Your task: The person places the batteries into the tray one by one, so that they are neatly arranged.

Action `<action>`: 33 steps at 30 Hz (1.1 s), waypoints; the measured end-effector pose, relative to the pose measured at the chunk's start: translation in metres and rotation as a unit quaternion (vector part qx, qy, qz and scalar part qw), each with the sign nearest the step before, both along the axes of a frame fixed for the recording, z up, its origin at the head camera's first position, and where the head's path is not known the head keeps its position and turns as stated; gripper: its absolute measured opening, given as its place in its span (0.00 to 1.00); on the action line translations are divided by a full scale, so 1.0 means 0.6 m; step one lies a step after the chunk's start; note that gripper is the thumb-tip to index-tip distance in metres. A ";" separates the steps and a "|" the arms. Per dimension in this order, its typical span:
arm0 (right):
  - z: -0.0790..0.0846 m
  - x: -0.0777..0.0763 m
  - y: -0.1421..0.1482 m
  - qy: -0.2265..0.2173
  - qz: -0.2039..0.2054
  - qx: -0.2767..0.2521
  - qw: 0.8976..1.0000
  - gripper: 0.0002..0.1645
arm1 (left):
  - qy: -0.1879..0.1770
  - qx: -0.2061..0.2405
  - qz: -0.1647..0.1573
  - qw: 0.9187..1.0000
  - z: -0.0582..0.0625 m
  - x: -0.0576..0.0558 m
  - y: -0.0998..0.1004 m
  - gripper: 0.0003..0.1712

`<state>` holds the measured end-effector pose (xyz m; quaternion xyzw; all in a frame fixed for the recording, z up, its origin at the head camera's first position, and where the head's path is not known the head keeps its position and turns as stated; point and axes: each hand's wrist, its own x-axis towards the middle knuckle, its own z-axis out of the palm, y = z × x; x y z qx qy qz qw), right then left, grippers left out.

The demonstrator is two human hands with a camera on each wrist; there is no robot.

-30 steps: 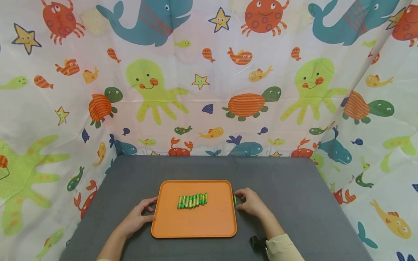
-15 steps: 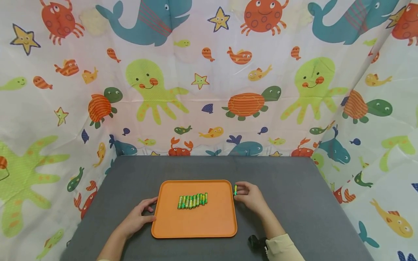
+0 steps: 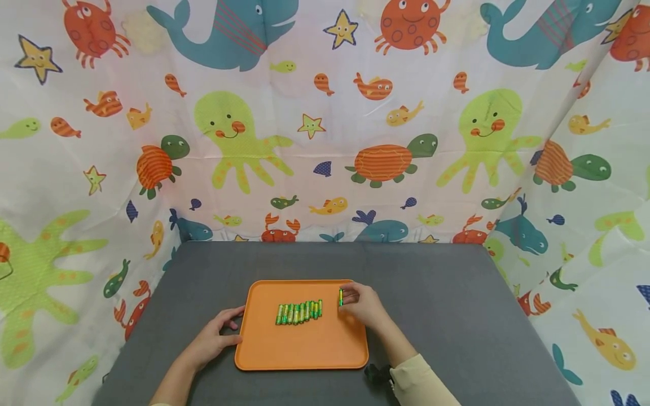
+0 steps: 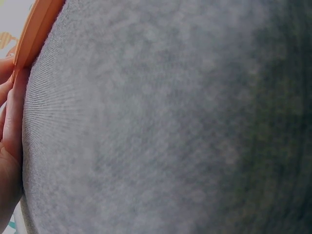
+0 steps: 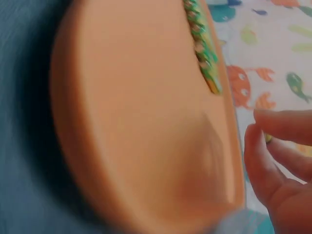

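An orange tray [image 3: 299,354] lies on the table, and across its middle runs a slanting row of several green-and-yellow batteries [image 3: 297,313]. Over the right part of the tray, my right hand [image 3: 364,308] pinches one more battery [image 3: 341,297] between thumb and fingers, held apart from the row. In the right wrist view, the fingers cover all but a small bit of that battery [image 5: 268,138]. My left hand [image 3: 209,341] touches the tray's left edge with thumb and fingertips, the fingers relaxed. The left wrist view catches that hand [image 4: 12,131] against the tray rim [image 4: 39,29].
The table has a dark grey cover [image 3: 437,293]. A white curtain [image 3: 315,152] printed with sea animals hangs behind it and along both sides. A small black object [image 3: 377,374] sits at the right wrist, by the pale sleeve [image 3: 418,378].
My right hand has picked up the battery from beside the tray's right edge and carried it left, over the tray. My left hand and the row of batteries have stayed put.
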<state>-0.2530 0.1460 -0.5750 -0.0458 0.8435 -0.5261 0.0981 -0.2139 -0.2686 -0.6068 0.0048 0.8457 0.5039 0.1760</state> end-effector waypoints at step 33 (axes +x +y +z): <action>0.034 0.062 0.041 0.079 -0.015 0.080 0.994 0.21 | 0.001 -0.006 -0.013 1.000 0.005 0.008 -0.010 0.41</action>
